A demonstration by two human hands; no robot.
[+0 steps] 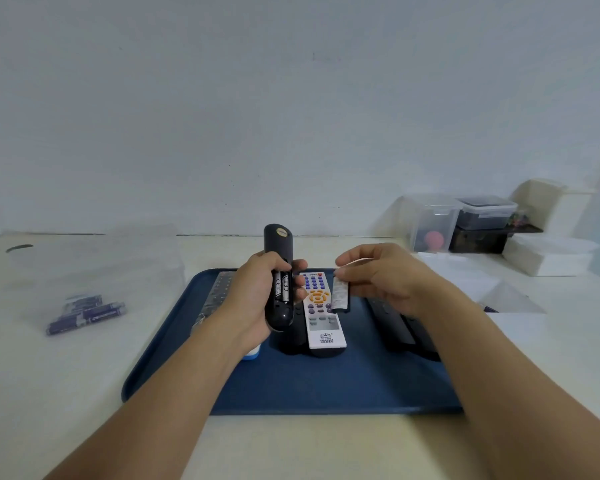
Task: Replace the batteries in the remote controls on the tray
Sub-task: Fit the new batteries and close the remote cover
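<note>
The left hand grips a black remote upright above the tray, back side facing the camera, its battery bay open with two cells seated inside. The right hand pinches the removed cover just beside it, over a white remote lying face up on the tray. More dark remotes lie on the tray under both forearms. Spare batteries sit in a clear bag on the tabletop, well apart to the left.

The remote looks light and rigid, with smooth plastic that may slip; holding it round the middle, as now, seems sound. The cells are small and likely spring-loaded, so prying at one end with a fingertip should free them. The thin cover probably flexes and has fragile tabs.
</note>
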